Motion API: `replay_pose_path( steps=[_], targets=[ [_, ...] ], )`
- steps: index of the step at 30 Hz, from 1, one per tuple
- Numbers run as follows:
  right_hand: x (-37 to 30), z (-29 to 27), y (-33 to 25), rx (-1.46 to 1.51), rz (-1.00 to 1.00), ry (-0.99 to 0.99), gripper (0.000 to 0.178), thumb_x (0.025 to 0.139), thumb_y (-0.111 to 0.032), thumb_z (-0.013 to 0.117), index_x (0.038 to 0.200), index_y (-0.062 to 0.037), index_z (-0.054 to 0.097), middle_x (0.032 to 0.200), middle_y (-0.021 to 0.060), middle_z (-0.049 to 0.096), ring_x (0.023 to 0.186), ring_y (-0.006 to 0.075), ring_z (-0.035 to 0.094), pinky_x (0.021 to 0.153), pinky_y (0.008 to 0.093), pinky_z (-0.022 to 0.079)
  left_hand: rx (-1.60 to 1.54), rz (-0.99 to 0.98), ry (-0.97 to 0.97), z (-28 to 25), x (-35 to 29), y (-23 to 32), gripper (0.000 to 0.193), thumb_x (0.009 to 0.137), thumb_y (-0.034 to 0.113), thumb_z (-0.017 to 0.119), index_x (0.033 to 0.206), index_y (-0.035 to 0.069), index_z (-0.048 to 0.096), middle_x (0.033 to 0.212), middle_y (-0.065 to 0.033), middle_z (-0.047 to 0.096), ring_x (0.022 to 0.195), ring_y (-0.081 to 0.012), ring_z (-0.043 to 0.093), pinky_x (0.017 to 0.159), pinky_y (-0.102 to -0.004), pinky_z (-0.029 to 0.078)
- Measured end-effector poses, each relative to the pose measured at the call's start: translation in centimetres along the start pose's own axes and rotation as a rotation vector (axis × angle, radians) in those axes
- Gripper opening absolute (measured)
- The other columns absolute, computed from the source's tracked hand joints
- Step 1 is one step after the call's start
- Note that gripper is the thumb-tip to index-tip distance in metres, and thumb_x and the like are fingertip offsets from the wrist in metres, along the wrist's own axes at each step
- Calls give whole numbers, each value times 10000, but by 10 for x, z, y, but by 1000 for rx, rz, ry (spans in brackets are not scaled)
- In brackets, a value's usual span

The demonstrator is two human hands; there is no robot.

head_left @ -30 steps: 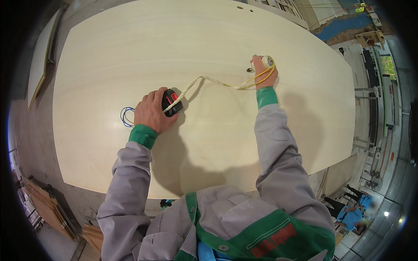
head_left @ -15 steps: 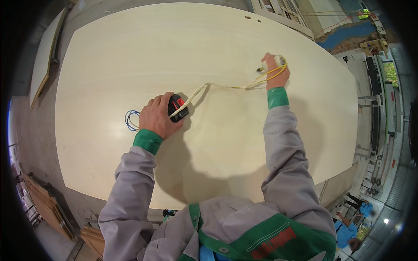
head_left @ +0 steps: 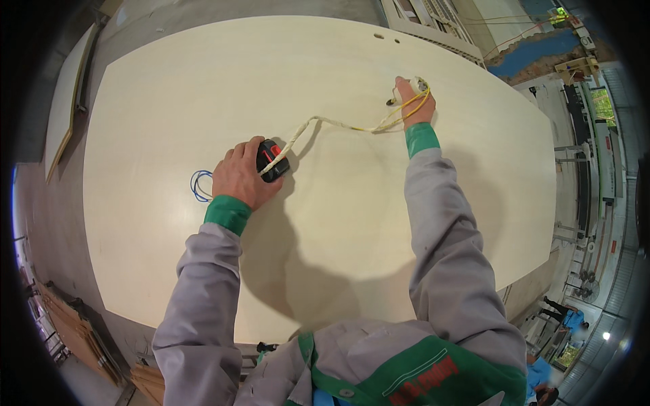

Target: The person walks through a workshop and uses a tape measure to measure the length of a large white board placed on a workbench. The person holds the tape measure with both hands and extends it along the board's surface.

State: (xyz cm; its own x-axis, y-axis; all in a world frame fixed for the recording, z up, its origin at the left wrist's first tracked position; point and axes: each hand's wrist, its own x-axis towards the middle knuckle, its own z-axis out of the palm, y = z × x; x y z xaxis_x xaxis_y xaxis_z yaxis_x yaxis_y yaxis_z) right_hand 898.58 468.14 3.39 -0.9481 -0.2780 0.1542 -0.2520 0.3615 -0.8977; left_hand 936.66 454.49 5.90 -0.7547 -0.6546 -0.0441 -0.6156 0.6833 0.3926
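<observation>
My left hand (head_left: 238, 177) is closed around a black battery pack (head_left: 272, 161) with red parts, resting on the pale panel (head_left: 325, 223). Loops of thin blue wire (head_left: 196, 186) stick out to the left of that hand. A cable wrapped in whitish tape (head_left: 298, 139) runs from the battery pack across to my right hand (head_left: 417, 108). There, farther out on the right, my fingers are wrapped round a small white roundish piece (head_left: 416, 84) whose kind I cannot make out. Yellow wires (head_left: 421, 101) loop over the back of this hand. A short lead with a dark tip (head_left: 391, 102) pokes out beside the thumb.
Two small oval holes (head_left: 378, 36) pierce the panel near its far edge. Another board (head_left: 66, 101) leans at the far left. Stacked brown boards (head_left: 78, 321) stand at the lower left. People in blue (head_left: 573, 319) are off at the lower right.
My right hand has moved slightly farther away and to the left, with the white piece and yellow wires. The left hand keeps its grip on the battery pack. The view has shifted slightly.
</observation>
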Motion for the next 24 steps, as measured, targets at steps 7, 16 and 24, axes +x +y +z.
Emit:
replay_pose_path(
  steps=[7, 16, 24],
  targets=[
    [-2, 3, -11, 286, -58, 9, 323, 857, -287, 834, 997, -4, 765, 885, 73, 761, 804, 183, 705, 765, 340, 565, -1, -14, 37, 0, -2, 1, 724, 752, 346, 874, 1387, 152, 585, 1270, -114, 692, 1167, -311, 681, 957, -440, 588],
    [0, -2, -11, 456, -147, 3, 425, 830, -351, 877, 990, 21, 752, 966, 118, 774, 870, 243, 715, 858, 387, 569, 0, -34, 59, -1, -4, 4, 708, 759, 361, 867, 1377, 147, 594, 1273, -112, 691, 1167, -312, 679, 957, -448, 589],
    [16, 2, -11, 463, -221, 14, 350, 834, -290, 855, 982, 7, 745, 873, 72, 747, 780, 183, 676, 767, 329, 545, 12, -20, 70, -10, -4, 8, 713, 755, 361, 866, 1379, 147, 595, 1259, -108, 693, 1157, -300, 680, 946, -446, 589]
  ],
)
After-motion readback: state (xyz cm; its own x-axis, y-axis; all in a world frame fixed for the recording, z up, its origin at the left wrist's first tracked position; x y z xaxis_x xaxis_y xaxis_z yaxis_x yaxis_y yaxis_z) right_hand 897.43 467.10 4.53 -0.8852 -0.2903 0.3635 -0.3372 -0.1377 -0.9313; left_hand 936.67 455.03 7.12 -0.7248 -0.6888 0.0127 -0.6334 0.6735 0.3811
